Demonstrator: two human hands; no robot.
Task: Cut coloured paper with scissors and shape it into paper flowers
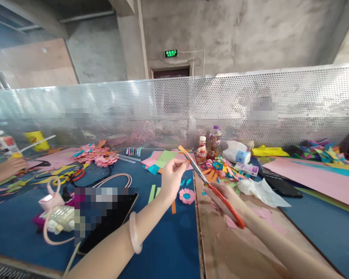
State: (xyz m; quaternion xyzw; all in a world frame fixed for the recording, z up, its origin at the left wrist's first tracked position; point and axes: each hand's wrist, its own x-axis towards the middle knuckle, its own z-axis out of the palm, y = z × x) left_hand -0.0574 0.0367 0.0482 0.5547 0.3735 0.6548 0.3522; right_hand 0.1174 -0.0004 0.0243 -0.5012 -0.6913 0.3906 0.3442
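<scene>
My left hand (174, 176), with a pale bangle (135, 232) on the wrist, is closed in a pinch over the blue tabletop. At its fingertips is a narrow orange paper strip (182, 149), lying along the scissor blades; the fingers partly hide where it is gripped. My right hand (221, 197) is wrapped round the red-handled scissors (225, 205), their blades pointing up and away to the left hand's fingertips. Below the hands lies a pink paper flower (187, 196) with a blue centre. Small blue paper pieces (185, 182) and green strips (152, 193) are near it.
A tablet (110, 224) and a cabled device (59, 219) lie at left. Coloured paper sheets (159, 161), bottles (201, 150), tissues (235, 152) and paper flowers (97, 153) stand along the back, before a perforated metal screen (151, 104). Another person's hand (11, 168) is at far left.
</scene>
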